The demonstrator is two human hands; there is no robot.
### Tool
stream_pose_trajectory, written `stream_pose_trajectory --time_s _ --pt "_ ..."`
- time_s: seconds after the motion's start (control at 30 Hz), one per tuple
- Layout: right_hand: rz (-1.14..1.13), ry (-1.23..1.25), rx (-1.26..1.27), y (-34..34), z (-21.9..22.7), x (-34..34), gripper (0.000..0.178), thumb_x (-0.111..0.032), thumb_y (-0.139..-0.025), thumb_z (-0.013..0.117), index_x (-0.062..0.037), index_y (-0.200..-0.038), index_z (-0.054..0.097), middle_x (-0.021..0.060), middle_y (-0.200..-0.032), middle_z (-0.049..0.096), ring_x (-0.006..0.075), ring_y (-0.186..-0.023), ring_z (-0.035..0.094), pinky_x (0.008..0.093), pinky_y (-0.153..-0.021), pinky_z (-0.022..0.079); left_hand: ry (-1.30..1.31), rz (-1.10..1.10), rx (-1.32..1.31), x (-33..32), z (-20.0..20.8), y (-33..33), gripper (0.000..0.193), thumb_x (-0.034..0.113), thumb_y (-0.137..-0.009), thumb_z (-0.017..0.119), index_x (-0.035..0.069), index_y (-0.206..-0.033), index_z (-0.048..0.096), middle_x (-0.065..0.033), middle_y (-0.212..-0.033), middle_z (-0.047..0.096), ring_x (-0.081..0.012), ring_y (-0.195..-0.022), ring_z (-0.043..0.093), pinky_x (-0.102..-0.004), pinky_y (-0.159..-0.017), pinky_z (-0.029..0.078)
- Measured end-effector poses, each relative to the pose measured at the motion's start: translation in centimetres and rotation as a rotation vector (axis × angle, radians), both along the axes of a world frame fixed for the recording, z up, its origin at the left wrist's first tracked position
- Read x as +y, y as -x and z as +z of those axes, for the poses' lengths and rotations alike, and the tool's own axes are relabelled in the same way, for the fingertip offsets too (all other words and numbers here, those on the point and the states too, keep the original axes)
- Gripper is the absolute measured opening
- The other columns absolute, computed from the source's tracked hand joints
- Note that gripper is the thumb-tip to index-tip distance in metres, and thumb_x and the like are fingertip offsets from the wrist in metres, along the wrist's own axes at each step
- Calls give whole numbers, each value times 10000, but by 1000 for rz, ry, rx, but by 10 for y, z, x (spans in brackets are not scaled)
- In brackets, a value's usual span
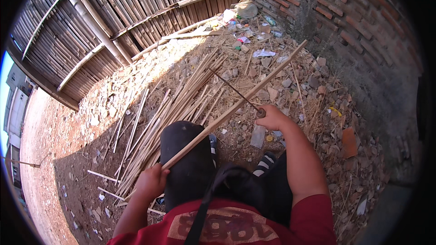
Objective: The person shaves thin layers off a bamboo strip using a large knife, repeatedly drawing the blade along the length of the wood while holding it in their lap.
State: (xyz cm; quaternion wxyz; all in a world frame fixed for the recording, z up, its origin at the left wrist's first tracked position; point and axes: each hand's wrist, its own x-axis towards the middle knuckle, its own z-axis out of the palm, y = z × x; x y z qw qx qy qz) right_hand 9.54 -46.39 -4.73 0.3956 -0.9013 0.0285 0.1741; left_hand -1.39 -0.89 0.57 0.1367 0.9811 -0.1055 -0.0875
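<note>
A long pale wooden strip slants from my left hand, over my dark-trousered left knee, up to the far right. My left hand is closed around its near end. My right hand grips the handle of a long knife, whose thin, dark blade points to the far left. That blade crosses the strip a little beyond its middle; I cannot tell whether it cuts into it or only lies against it. Beside my left leg, a pile of narrow strips is spread on the ground.
A bamboo fence runs along the far left, meeting a brick wall on the right. Rubble, dry straw and litter cover the ground towards that corner. A broken red tile piece lies at right, and my sandalled feet are between the knees.
</note>
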Motion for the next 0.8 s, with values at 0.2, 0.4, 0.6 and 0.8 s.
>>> stream_pose_trajectory --time_s 0.2,0.4,0.6,0.8 --pt "204 186 -77 14 31 36 482 -198 -703 698 -36 -1157 683 219 -935 705 380 -881 681 442 -811 534 -34 -2 24 1 10 2 291 303 -976 584 37 -870 534 -248 -741 637 -492 -738 623 -605 -654 458" --pt "-190 -113 54 2 2 -24 503 -227 -715 715 -10 -1167 684 210 -986 719 316 -912 707 408 -803 540 18 -13 -33 -3 5 1 289 297 -978 578 36 -863 531 -250 -736 631 -496 -712 618 -607 -637 453" --pt "199 211 -117 22 53 37 354 -226 -730 690 -22 -1019 704 220 -909 690 379 -871 674 439 -782 536 23 -9 -27 2 0 3 289 286 -981 570 30 -855 520 -252 -725 625 -502 -710 613 -612 -619 441" --pt "-180 -24 -61 5 2 -26 397 -269 -721 730 -30 -1038 710 196 -943 716 333 -921 702 427 -821 541 42 -38 -95 -1 -4 0 293 281 -982 571 29 -845 513 -250 -689 606 -503 -689 608 -609 -612 437"
